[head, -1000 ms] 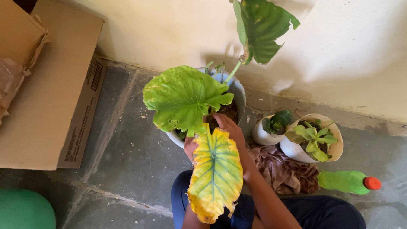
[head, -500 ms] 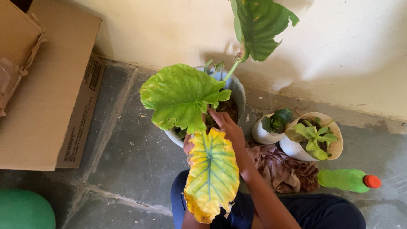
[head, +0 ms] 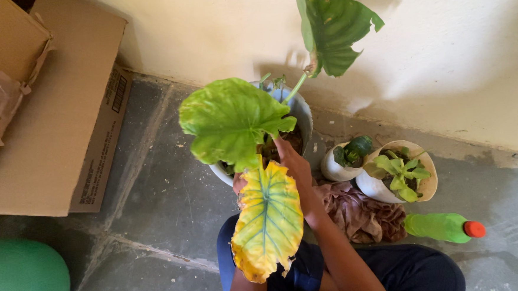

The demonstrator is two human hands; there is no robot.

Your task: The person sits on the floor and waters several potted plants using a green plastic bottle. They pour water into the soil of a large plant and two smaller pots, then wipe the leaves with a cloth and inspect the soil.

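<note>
Both hands point(head: 292, 161) under yellowed leaf point(head: 268, 222)

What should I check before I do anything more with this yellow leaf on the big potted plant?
1. Right hand at the leaf's base inside the big pot: ok.
2. Left hand grip: cannot tell, hidden behind the yellow leaf.
3. Stem visible: not ok, covered by the large green leaf.
4. Small white pots clear of the right arm: ok.
5. Green bottle lying beside the brown cloth, cap on: ok.
</note>
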